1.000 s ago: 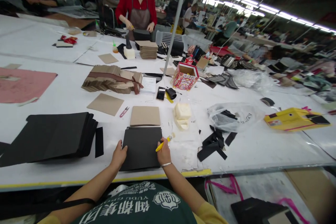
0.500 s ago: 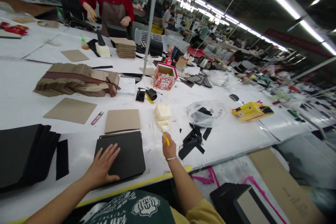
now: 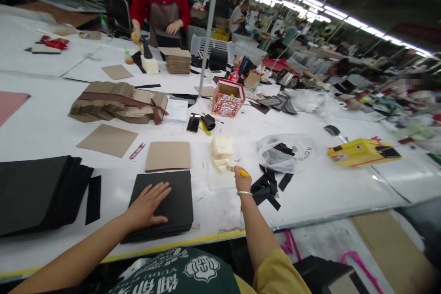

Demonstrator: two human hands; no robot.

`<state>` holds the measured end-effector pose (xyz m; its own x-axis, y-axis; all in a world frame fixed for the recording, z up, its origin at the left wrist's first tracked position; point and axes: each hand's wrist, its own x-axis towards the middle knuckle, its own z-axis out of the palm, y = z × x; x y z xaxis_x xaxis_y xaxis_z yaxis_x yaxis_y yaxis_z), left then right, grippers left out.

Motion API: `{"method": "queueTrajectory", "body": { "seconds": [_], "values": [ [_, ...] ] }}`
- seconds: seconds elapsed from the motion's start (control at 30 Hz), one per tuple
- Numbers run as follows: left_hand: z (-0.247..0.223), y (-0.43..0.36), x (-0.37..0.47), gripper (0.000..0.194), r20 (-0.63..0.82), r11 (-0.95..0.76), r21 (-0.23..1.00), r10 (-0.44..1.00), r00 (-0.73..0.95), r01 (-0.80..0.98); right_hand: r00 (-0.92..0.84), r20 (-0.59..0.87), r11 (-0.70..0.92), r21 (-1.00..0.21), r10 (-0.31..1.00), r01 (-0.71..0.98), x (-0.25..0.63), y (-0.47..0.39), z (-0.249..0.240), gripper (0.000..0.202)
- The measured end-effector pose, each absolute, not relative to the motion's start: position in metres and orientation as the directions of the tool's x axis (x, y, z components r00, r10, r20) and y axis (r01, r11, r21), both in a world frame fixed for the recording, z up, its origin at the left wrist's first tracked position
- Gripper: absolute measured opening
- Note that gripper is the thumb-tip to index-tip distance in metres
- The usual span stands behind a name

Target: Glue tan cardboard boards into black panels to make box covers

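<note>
My left hand (image 3: 149, 206) lies flat, fingers spread, on a stack of black sheets (image 3: 181, 195) near the table's front edge. My right hand (image 3: 243, 183) grips a brush (image 3: 244, 173) by its yellow handle. The brush points left, its tip at the near end of a cream plastic container (image 3: 221, 148); whether the bristles touch anything inside is too small to tell. Just behind the black stack lie brown boards (image 3: 168, 156). Pink-handled thread snips (image 3: 138, 151) rest to their left.
A taller black stack (image 3: 31, 193) stands at the left, beside a black strip (image 3: 93, 200). Black scraps (image 3: 267, 188) and a clear plastic bag (image 3: 289, 154) lie right of my right hand. Farther back are a phone (image 3: 193, 122), a red patterned box (image 3: 228, 98) and a co-worker (image 3: 161, 4).
The brush has swung from pointing away from me to lying sideways, its handle end now to the right. My left hand stays on the black stack. The co-worker's hand has reached a yellow-handled brush.
</note>
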<state>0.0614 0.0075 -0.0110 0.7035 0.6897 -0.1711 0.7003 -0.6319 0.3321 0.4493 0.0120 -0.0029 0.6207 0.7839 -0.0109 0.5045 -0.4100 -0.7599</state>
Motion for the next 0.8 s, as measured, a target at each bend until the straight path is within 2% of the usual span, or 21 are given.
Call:
{"method": "queueTrajectory", "body": {
  "seconds": [0.07, 0.13, 0.3, 0.5, 0.63, 0.8],
  "values": [
    [-0.016, 0.033, 0.074, 0.077, -0.116, -0.557, 0.307, 0.783, 0.611, 0.772, 0.578, 0.01, -0.398, -0.715, 0.816, 0.574, 0.456, 0.016, -0.004, 0.028],
    [-0.024, 0.058, 0.09, 0.073, -0.135, -0.501, 0.304, 0.819, 0.557, 0.81, 0.53, 0.027, -0.381, -0.664, 0.847, 0.643, 0.461, 0.02, -0.007, 0.026],
    [-0.037, 0.089, 0.108, 0.072, -0.287, -0.47, 0.335, 0.774, 0.564, 0.817, 0.421, 0.019, -0.316, -0.628, 0.907, 0.711, 0.463, 0.033, -0.018, 0.021],
    [-0.04, 0.085, 0.105, 0.075, -0.304, -0.463, 0.381, 0.755, 0.582, 0.8, 0.224, -0.054, -0.208, -0.623, 0.973, 0.754, 0.47, 0.048, -0.026, 0.01],
    [-0.032, 0.081, 0.102, 0.075, -0.21, -0.405, 0.392, 0.835, 0.509, 0.826, 0.203, -0.042, -0.187, -0.61, 0.978, 0.77, 0.476, 0.05, -0.02, 0.015],
    [-0.008, 0.071, 0.074, 0.059, -0.044, -0.249, 0.461, 0.952, 0.303, 0.851, 0.067, -0.004, -0.056, -0.594, 0.998, 0.803, 0.471, 0.032, -0.012, 0.018]
  ]
}}
